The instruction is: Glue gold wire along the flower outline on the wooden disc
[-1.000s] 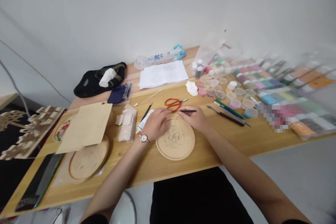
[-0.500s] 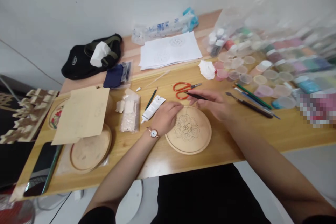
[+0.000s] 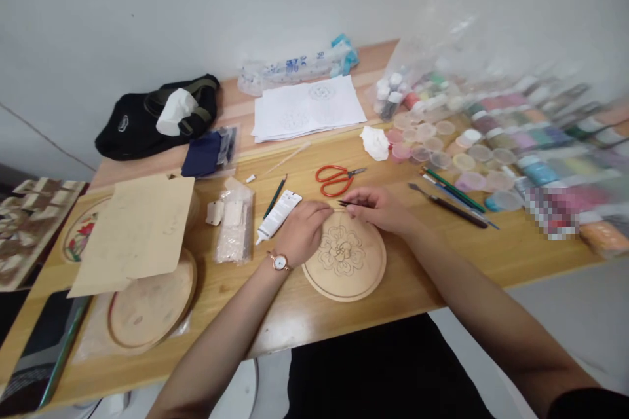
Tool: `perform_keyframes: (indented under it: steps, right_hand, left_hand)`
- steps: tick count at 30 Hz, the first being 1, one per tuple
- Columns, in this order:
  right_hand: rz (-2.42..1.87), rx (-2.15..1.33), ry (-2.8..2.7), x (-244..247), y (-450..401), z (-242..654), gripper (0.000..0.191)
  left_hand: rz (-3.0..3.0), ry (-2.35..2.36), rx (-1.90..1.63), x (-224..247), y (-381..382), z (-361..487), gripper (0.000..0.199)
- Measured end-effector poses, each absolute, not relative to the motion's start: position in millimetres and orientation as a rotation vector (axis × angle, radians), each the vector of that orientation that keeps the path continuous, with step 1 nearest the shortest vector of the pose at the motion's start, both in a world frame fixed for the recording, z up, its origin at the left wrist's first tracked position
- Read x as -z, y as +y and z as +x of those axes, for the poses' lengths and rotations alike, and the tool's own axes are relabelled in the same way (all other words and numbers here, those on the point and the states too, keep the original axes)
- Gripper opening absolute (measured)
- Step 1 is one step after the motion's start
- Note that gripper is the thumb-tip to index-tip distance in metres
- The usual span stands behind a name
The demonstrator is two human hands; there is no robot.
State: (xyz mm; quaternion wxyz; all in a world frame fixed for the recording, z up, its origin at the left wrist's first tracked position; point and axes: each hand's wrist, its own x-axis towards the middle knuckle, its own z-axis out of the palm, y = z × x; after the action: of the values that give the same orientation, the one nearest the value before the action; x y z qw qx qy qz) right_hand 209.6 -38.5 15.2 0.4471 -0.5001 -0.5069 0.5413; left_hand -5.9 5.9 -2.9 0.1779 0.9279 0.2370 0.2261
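Observation:
A round wooden plate (image 3: pixel 344 275) with a flower drawn in dark lines lies near the table's front edge. My left hand (image 3: pixel 302 232) rests on its upper left rim, fingers together against the wood. At the plate's top edge, my right hand (image 3: pixel 376 209) is closed on a thin black tool (image 3: pixel 348 203), whose tip points left. Orange-handled scissors (image 3: pixel 334 180) lie just beyond my right hand. A white tube (image 3: pixel 279 216) and a dark pencil (image 3: pixel 275 198) are left of my left hand.
Small cups (image 3: pixel 439 159), brushes (image 3: pixel 457 191) and jars of coloured material (image 3: pixel 540 170) spread over the right side. Papers (image 3: pixel 307 108) lie at the back. On the left are a cardboard sheet (image 3: pixel 137 229), another wooden plate (image 3: pixel 152 314), a phone (image 3: pixel 46 347) and a black bag (image 3: pixel 132 124).
My right hand has lowered toward the plate's top edge, and the black tool has come closer to my left fingers. The whole view has shifted slightly.

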Motion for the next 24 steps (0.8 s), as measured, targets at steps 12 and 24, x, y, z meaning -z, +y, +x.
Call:
perform_keyframes:
  steps: [12, 24]
  right_hand:
    - [-1.286, -1.494, -1.293, -23.5, -37.8, 216.3, 0.019]
    - [-1.311, -1.580, -1.398, -18.6, -34.4, 224.5, 0.027]
  left_hand:
    - [2.632, 0.677, -0.659, 0.2, 4.2, -5.1, 0.040]
    - [2.638, 0.684, -0.684, 2.0, 5.2, -4.4, 0.028]
